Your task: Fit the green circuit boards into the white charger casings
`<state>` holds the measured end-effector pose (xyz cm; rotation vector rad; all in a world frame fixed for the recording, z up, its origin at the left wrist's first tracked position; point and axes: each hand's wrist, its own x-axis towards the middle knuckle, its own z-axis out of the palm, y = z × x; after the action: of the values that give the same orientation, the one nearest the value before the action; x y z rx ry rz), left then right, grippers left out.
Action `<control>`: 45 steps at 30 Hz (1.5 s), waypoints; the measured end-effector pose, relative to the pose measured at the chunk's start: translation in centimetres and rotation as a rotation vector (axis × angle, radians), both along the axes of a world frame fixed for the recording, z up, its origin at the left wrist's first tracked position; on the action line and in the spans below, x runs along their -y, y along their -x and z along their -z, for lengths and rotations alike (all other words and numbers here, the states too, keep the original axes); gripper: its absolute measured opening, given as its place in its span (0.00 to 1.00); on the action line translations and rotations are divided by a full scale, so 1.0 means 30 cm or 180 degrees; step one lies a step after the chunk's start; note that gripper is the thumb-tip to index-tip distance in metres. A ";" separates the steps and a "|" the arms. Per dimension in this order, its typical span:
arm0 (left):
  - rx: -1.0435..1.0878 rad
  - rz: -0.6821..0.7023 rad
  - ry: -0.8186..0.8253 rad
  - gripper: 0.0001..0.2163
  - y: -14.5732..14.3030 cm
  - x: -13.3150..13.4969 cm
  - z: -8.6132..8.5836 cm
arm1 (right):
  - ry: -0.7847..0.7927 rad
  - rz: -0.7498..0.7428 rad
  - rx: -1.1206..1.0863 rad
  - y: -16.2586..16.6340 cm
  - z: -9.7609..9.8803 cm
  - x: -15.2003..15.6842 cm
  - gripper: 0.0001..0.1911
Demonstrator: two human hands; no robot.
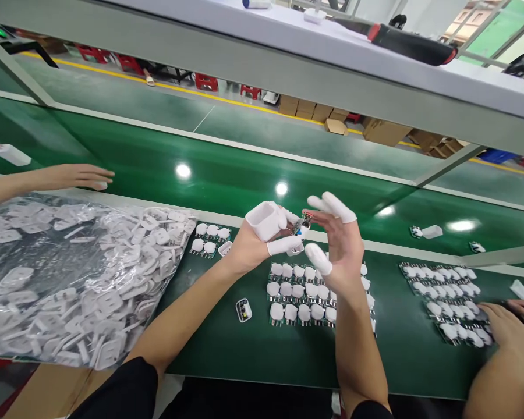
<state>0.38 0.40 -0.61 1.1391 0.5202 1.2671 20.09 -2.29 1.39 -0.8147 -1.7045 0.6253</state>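
Note:
My left hand (255, 241), with white finger cots on, is closed, holding a small circuit board (304, 224) with coloured components at its fingertips. A hollow white plastic housing (262, 221), open end up, also rests in that hand. Beside the board, my right hand (343, 244) has its cot-covered fingers spread apart; whether a finger touches the board I cannot tell. Below the hands lie rows of boards topped with white round pads (290, 291), partly hidden by my right forearm. A white case with components inside (244, 310) lies on the green bench, left of the rows.
A clear plastic bag of white plastic parts (126, 291) covers the left side. Another person's hand (78, 174) reaches over it. At the right, a co-worker's hand (504, 329) is by more padded boards (445, 291). A shelf (262, 43) crosses above, carrying a black-and-red tool (413, 45).

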 end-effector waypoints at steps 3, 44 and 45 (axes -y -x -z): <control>-0.0449 -0.0413 -0.0636 0.18 0.011 0.003 -0.002 | 0.0423 -0.0022 0.0023 -0.008 -0.012 -0.005 0.24; -0.1047 -0.0437 -0.1590 0.20 0.042 -0.006 0.039 | -0.0910 0.0525 -0.0512 -0.052 -0.023 0.028 0.22; -0.1069 -0.0537 -0.1543 0.21 0.037 -0.003 0.045 | -0.0877 0.0492 -0.0529 -0.047 -0.025 0.037 0.22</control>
<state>-0.74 0.50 -1.95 1.7643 0.5819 1.3969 21.51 -3.41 2.15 -0.6710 -1.5185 0.3333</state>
